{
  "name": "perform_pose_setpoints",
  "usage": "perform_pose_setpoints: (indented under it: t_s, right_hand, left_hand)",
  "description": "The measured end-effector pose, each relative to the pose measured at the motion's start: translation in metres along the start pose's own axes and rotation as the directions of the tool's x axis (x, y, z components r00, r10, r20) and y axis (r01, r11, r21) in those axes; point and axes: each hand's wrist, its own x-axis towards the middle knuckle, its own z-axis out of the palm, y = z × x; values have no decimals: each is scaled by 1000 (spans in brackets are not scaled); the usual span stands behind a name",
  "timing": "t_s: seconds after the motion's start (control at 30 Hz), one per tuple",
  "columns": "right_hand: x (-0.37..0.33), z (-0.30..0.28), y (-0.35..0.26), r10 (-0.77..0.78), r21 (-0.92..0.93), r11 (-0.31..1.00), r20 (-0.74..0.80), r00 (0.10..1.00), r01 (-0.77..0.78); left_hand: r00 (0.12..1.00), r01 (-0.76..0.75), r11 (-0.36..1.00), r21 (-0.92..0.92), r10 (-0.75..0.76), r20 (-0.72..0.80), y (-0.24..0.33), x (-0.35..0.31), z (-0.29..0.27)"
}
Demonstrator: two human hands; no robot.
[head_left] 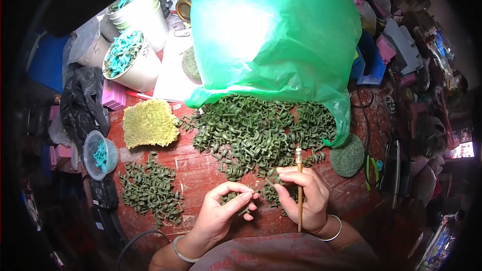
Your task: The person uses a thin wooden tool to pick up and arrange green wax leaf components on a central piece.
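Near the table's front edge, my left hand (pixel 228 210) is closed, thumb against forefinger. Whatever sits in that pinch is too small to make out. My right hand (pixel 309 195) has a thin wooden-handled tool with a metal collar (pixel 300 198) upright between its fingers. Thumb and forefinger of this hand also pinch a small green piece (pixel 271 181). Beyond both hands lies a large heap of small, curved dark-green pieces (pixel 246 133), spilling from the mouth of a green plastic bag (pixel 281 35). A few more green pieces lie beneath my hands.
A second pile of green pieces (pixel 150 190) lies at left, below a yellow sponge (pixel 149 124). Further left stands a tub (pixel 109 163) with turquoise pieces; white buckets (pixel 140 73) stand behind. A round green pad (pixel 347 156) and green-handled pliers (pixel 371 171) lie at right.
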Motion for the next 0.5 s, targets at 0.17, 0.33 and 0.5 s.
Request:
perform_pose_setpoints:
  t_s: [0.17,0.33,0.5]
  right_hand:
    - [1,-3,3,86,227,968,89,992,-105]
    - [0,-7,2,111,423,876,293,950,-233]
    - [1,-6,2,108,404,881,336,936,-246]
  left_hand:
    - [1000,-22,1000,11,22,5,0,0,-2]
    - [990,-18,1000,-21,21,141,2,-1,-3]
    - [978,-79,996,42,69,197,-2,0,-2]
